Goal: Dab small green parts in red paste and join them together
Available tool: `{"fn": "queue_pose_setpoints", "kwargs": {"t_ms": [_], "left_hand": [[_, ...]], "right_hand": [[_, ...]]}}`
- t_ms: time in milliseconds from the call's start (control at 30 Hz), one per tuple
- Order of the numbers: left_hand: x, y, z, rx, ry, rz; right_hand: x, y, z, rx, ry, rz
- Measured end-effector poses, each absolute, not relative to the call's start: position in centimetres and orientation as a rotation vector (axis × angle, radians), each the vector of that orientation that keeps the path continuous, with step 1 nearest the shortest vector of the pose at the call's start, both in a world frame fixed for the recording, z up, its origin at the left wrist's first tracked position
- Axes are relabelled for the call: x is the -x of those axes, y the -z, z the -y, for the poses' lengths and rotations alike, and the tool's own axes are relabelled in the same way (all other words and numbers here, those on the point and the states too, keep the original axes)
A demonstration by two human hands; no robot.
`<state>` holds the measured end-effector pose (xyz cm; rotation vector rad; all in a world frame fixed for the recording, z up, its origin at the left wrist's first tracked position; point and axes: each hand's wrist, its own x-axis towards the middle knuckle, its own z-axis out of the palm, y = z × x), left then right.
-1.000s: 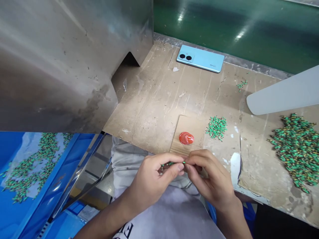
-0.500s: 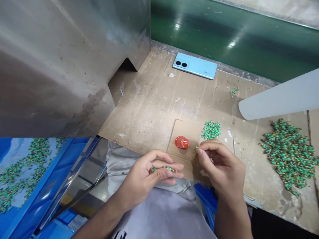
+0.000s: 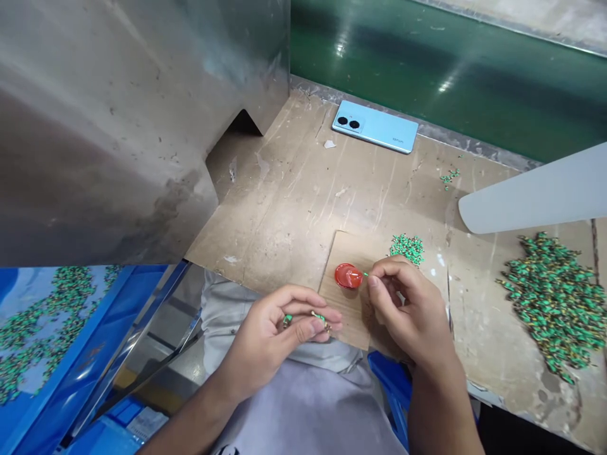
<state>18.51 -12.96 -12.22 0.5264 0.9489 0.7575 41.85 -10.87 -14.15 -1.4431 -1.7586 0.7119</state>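
The surface (image 3: pixel 284 221) is spreading across the middle of the frame, with a phone (image 3: pixel 379 128) lying near its far edge at upper centre. Below centre, a dish (image 3: pixel 348 276) is standing on a cardboard sheet (image 3: pixel 355 322), the left hand (image 3: pixel 268 335) resting to its lower left with small pieces (image 3: pixel 318 318) lying in it, the right hand (image 3: pixel 412 309) hovering just right. Behind the right hand a small pile (image 3: pixel 408 248) is sitting; a large pile (image 3: pixel 557 303) is occupying the right side, below a tube (image 3: pixel 535 189). At lower left, a tray (image 3: pixel 102 360) is holding more pieces, below a housing (image 3: pixel 142 126).

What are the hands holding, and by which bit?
Right hand: a tiny green piece, pinched at one end. Left hand: more green pieces; gripped part unclear.
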Motion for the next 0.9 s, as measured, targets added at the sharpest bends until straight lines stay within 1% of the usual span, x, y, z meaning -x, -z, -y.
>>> {"fn": "queue_pose_setpoints", "kwargs": {"t_ms": [300, 500, 900], "left_hand": [[-18.55, 12.51, 12.96, -0.637, -0.839, -0.889], [-18.35, 12.68, 12.79, -0.680, -0.797, -0.921], [-18.45, 13.01, 12.90, -0.644, -0.827, -0.918]], "right_hand": [[-41.79, 14.20, 10.53, 1.455, -0.702, 1.734], [-41.77, 14.37, 10.65, 1.439, -0.719, 1.739], [-41.87, 14.38, 10.64, 1.440, -0.720, 1.751]]}}
